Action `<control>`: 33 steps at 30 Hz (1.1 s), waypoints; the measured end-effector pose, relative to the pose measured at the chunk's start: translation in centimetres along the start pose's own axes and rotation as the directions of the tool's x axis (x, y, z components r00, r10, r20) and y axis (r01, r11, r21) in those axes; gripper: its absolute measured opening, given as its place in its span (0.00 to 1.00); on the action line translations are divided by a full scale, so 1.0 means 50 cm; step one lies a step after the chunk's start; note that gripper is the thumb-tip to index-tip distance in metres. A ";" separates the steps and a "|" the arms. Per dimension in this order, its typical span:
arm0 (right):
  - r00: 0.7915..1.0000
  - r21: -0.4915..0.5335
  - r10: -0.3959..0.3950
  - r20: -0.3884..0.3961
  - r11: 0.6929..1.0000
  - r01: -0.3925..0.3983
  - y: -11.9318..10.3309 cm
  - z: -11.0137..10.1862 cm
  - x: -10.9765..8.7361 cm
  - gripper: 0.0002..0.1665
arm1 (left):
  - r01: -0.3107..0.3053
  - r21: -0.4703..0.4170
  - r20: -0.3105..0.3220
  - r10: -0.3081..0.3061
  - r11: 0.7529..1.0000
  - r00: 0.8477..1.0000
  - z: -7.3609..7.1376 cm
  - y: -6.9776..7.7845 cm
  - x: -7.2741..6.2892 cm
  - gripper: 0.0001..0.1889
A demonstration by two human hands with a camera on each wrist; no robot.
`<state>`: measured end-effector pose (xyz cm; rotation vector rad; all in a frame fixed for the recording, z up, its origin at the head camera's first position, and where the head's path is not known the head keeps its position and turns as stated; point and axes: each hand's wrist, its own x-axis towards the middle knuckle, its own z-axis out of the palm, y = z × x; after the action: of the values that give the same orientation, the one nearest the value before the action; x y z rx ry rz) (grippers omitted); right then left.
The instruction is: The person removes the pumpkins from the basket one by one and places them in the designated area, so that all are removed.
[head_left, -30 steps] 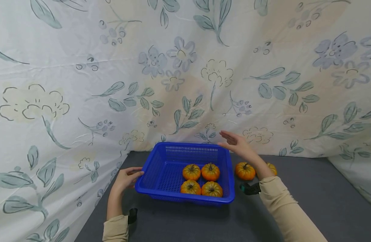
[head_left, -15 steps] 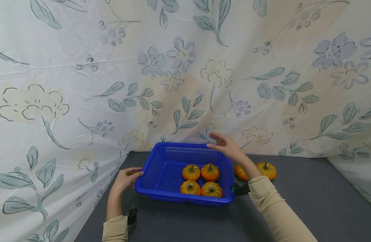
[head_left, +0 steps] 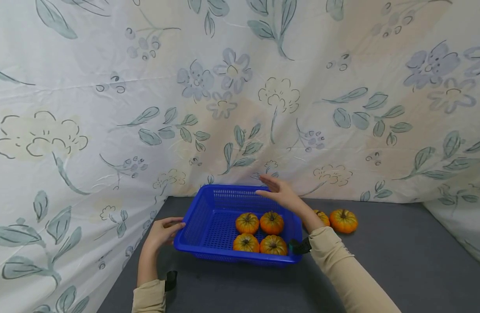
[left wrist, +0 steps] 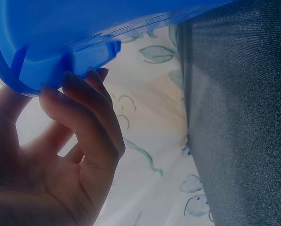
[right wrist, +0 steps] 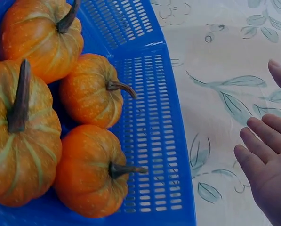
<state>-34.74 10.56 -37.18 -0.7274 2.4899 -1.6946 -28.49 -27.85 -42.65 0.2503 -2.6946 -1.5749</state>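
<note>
A blue plastic basket [head_left: 218,227] has several small orange pumpkins [head_left: 272,223] grouped in its right half, stems up. At its left side, my left hand [head_left: 161,232] grips the rim, fingers bent beneath the edge [left wrist: 60,70] and thumb on the other side. My right hand [head_left: 283,194] hovers over the basket's back right corner, fingers extended and nothing held. In the right wrist view, that hand [right wrist: 272,160] appears apart from the perforated basket wall [right wrist: 154,127], with the pumpkins [right wrist: 91,172] beside it.
Two more pumpkins lie on the dark table [head_left: 396,248] right of the basket: one [head_left: 343,221] in full sight, the other [head_left: 321,217] partly behind my right forearm. A floral cloth [head_left: 240,108] hangs behind the table and along its left side.
My right hand has moved left, from beyond the basket's right back corner to over its back rim. The left hand stays at the rim, and the basket and pumpkins keep their places.
</note>
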 end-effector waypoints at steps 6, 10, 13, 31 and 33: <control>0.999 -0.005 -0.001 0.044 1.000 0.001 0.006 0.019 0.008 0.41 | 0.007 0.004 -0.002 -0.007 1.000 1.000 0.000 0.000 0.000 0.25; 0.997 -0.038 -0.011 0.071 0.999 0.014 0.013 0.029 0.012 0.41 | 0.008 -0.001 -0.003 -0.008 1.000 1.000 0.000 0.002 -0.002 0.24; 0.996 -0.055 -0.011 0.092 0.998 0.017 0.017 0.035 0.013 0.41 | 0.011 -0.010 -0.006 -0.011 1.000 1.000 0.001 0.002 -0.003 0.24; 0.888 -0.053 0.092 0.450 0.996 -0.076 0.034 0.059 0.017 0.32 | -0.003 -0.015 0.003 0.003 1.000 1.000 0.000 0.002 -0.003 0.24; 0.873 -0.049 0.105 0.475 0.994 -0.093 0.035 0.061 0.016 0.32 | -0.006 -0.012 0.006 0.006 1.000 1.000 0.000 0.002 -0.003 0.24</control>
<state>-35.19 8.09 -39.81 -0.8765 2.1605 -1.2572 -28.36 -27.78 -42.54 0.2367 -2.6868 -1.5929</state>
